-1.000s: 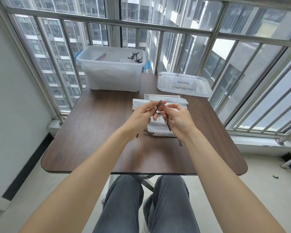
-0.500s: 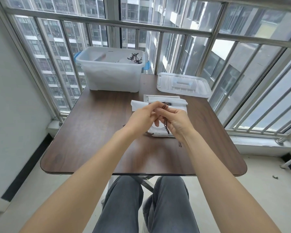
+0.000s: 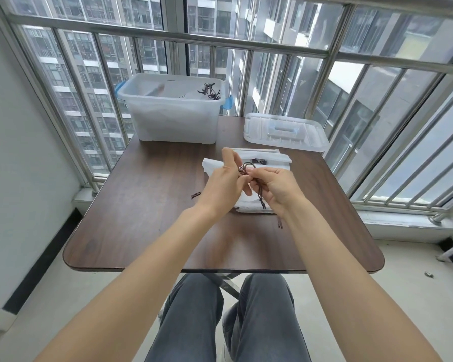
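Left hand (image 3: 224, 189) closer, cord (image 3: 260, 195) between fingers (image 3: 262, 174)

- Bright, even daylight fills the scene, coming through the windows (image 3: 220, 35) across the top and right of the frame.
- Panes at the far right edge are washed out almost to white.
- The tabletop (image 3: 147, 205) shows a soft sheen towards its upper part and a faint, diffuse shadow just below centre.
- The left hand (image 3: 224, 186) and right hand (image 3: 277, 189) are slightly smeared at the fingers (image 3: 229, 159).
- The dark cord (image 3: 260, 195) they pinch reads clearly against white paper (image 3: 251, 208).
- Wide-angle distortion bows the railing bars (image 3: 71, 105) outward at both side edges.
- The forearms swell towards the bottom corners.
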Available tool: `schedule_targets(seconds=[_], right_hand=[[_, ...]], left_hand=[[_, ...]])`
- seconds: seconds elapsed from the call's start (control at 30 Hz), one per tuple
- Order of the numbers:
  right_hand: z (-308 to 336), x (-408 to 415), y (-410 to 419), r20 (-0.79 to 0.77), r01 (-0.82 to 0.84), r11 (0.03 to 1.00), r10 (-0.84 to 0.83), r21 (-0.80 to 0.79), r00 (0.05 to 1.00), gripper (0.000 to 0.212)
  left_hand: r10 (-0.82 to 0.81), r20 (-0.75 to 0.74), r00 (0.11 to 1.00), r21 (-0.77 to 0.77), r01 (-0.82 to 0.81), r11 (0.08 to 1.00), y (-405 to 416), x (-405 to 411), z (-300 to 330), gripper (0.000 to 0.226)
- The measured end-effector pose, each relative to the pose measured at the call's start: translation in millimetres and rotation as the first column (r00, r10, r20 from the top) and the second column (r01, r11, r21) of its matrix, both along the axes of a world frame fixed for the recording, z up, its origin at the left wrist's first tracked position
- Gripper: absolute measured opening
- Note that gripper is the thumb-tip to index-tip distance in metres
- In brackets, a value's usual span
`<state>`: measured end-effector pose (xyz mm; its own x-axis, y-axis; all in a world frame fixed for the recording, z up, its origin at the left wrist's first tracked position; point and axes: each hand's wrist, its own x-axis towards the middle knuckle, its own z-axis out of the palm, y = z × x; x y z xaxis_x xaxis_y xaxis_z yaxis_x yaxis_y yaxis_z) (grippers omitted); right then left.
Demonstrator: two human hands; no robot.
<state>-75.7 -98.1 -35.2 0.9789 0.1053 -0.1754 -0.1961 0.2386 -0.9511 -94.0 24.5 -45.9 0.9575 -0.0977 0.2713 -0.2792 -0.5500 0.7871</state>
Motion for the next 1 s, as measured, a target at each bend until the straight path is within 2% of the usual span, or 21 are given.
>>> schedule_targets(seconds=[0.1,0.23,0.3,0.4,0.53,0.63,0.73,0.83,1.0], right_hand=[[-1,-1,0,-0.024,0.032,0.991,-0.03,0.127,0.999,0.015],[-3,-2,-4,-0.053,0.053,0.953,-0.039,0.3,0.998,0.012],[-4,-3,-5,-0.027,0.002,0.943,0.007,0.334,1.0,0.014],[-5,-3,-7,0.015,-0.066,0.947,0.064,0.314,0.998,0.014],[-1,-2,-7,0.143,-0.109,0.986,0.09,0.13,0.986,0.014],[2,0,-10,0.266,-0.068,0.982,0.114,-0.177,0.957,0.01],[9,-2,-14,0.329,-0.03,0.884,0.205,-0.467,0.922,0.009],[17,-5,-15,0.379,0.002,0.807,0.275,-0.59,0.884,0.014],[14,-2,-14,0.506,0.216,0.611,0.353,-0.762,0.787,0.006]], left_hand=[[-0.023,-0.039,0.999,-0.18,0.016,0.984,1,0,0,0.019],[-0.068,-0.198,0.978,-0.393,-0.016,0.919,5,-1,-5,0.019],[-0.099,-0.246,0.964,-0.485,-0.034,0.874,9,1,-6,0.014],[-0.139,-0.271,0.952,-0.517,-0.022,0.856,16,3,-3,0.008],[-0.197,-0.314,0.929,-0.577,-0.021,0.817,20,7,4,0.01],[-0.212,-0.317,0.925,-0.515,0.02,0.857,23,10,7,0.017],[-0.238,-0.34,0.91,-0.419,0.08,0.904,23,11,11,0.025],[-0.264,-0.383,0.885,-0.378,0.111,0.919,21,11,14,0.027],[-0.277,-0.408,0.87,-0.366,0.122,0.922,19,14,14,0.031]])
